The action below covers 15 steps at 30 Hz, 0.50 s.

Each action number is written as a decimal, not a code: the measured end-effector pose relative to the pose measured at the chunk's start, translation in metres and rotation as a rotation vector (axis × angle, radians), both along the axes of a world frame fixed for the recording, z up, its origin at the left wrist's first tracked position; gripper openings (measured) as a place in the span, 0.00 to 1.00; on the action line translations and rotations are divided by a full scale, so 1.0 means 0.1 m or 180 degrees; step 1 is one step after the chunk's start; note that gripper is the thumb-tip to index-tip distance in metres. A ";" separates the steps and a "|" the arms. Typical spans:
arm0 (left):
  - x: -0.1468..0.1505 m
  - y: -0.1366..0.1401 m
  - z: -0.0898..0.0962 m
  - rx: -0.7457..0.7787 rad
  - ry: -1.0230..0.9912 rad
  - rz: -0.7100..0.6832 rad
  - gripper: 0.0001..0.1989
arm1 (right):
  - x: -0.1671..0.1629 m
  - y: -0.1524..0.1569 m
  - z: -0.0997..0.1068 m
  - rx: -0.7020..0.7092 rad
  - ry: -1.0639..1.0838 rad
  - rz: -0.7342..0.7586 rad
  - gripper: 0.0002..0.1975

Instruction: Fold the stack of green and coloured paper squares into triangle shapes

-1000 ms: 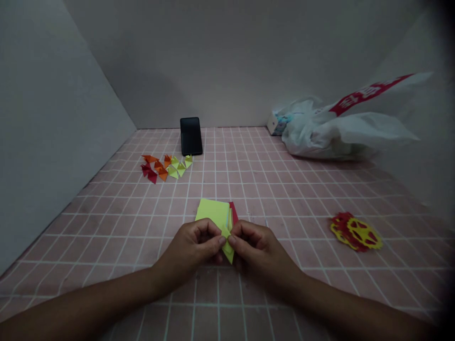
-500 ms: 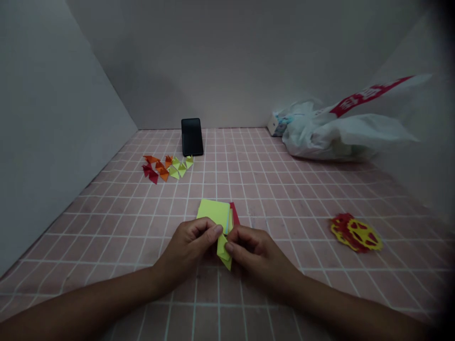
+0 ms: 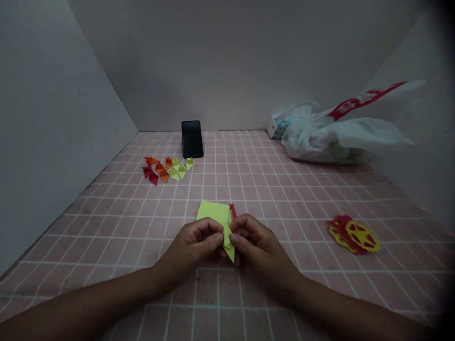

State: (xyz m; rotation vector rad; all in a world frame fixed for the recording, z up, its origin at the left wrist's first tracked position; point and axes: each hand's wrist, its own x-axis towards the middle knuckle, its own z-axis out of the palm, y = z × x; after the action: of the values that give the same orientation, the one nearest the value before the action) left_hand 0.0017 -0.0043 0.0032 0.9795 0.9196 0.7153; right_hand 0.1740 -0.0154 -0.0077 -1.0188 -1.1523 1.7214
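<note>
Between both hands is a small folded piece of yellow-green origami paper (image 3: 228, 244), its pointed end aimed down toward me. My left hand (image 3: 201, 242) pinches its left edge between thumb and fingers. On the opposite edge, my right hand (image 3: 254, 241) pinches it the same way. Just behind the hands lies a stack of yellow-green square paper (image 3: 213, 210), partly covered by my left fingers. A bit of red paper (image 3: 232, 210) sticks out at the stack's right side, mostly hidden by my right hand.
Several folded red, orange and yellow paper pieces (image 3: 163, 170) lie at the back left. A black phone (image 3: 192, 139) leans near the back wall. At the back right are a white plastic bag (image 3: 320, 142) and a small box (image 3: 273, 128). Red and yellow cutouts (image 3: 355, 235) lie at the right.
The folded paper has risen slightly and turned between my fingers. My right hand has moved up a little and now covers more of the red paper.
</note>
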 end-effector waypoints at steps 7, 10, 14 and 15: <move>-0.02 -0.01 0.02 0.1156 0.0840 0.0160 0.03 | 0.04 -0.01 -0.02 0.0500 -0.0392 0.0026 0.06; -0.03 -0.03 0.02 0.2175 0.1167 0.0231 0.05 | 0.04 -0.02 0.00 0.1060 -0.0731 0.0017 0.10; -0.03 -0.06 0.03 0.3193 0.1411 0.0262 0.09 | 0.04 -0.06 0.03 0.1962 -0.1270 -0.0172 0.11; -0.03 -0.07 0.04 0.3383 0.1477 0.0270 0.10 | 0.04 -0.08 0.03 0.2146 -0.1342 -0.0199 0.10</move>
State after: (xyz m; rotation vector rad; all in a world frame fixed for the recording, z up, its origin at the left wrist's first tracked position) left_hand -0.0014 -0.0110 0.0070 2.1168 0.9717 1.1052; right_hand 0.1782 -0.0229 -0.0049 -0.9793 -1.7827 0.9557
